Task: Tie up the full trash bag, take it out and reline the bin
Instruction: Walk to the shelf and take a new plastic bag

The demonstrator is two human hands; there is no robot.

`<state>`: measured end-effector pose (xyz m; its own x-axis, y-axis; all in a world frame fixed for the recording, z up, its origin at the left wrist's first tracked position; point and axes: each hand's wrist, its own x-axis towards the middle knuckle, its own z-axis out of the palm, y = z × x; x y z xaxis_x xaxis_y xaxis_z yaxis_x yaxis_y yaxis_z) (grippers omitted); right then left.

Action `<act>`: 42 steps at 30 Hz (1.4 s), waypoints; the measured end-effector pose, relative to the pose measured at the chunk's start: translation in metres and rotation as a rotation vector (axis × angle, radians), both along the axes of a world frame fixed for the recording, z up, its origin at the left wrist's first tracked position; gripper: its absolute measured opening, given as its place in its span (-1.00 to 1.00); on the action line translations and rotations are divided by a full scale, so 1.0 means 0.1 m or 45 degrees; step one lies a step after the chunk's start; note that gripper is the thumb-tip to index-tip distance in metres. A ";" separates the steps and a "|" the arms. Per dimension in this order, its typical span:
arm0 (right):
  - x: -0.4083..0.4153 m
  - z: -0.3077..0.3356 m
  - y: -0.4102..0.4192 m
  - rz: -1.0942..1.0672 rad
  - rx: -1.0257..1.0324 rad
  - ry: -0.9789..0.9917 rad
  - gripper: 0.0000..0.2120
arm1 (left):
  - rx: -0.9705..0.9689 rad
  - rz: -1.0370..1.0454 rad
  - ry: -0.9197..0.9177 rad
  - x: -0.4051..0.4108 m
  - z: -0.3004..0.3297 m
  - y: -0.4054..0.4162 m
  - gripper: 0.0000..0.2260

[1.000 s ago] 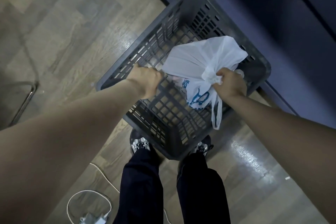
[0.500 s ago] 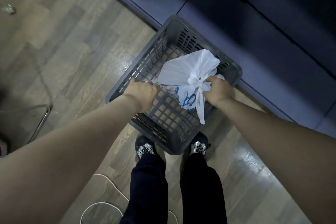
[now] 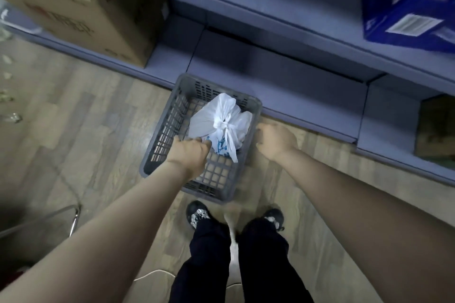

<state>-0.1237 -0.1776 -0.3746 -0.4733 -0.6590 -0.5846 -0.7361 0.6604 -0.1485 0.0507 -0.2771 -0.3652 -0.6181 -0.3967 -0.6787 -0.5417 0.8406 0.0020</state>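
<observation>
The right hand (image 3: 277,141) has let go of the knot and is now sitting on the bin's (image 3: 157,155) right edge, fingers loosely bent, holding nothing I can see; the left hand (image 3: 188,154) is still gripping the near side wall; so the tying looks done, and lifting out comes next; the bag (image 3: 216,122) is sitting inside the bin, white, puffy, knotted on top, blue print showing.

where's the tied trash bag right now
In the head view, the white trash bag sits knotted inside the grey slatted bin at centre frame, between the left hand and right hand.
</observation>
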 end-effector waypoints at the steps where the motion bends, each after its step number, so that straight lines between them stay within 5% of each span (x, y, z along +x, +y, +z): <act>1: -0.04 0.13 0.09 -0.019 -0.008 0.002 -0.64 | -0.020 -0.022 0.014 -0.06 0.12 0.06 -0.69; 13: -0.93 1.84 1.98 -0.214 0.036 0.185 -0.60 | -0.310 -0.327 0.077 -1.00 1.50 1.00 -0.64; 25: -1.79 3.50 4.01 -0.814 0.200 0.454 -0.62 | -0.157 -0.748 0.506 -2.91 2.82 2.48 -0.74; 42: -1.60 3.81 5.85 -1.490 0.306 0.433 -0.60 | -0.001 -1.556 0.536 -4.27 3.31 4.44 -0.78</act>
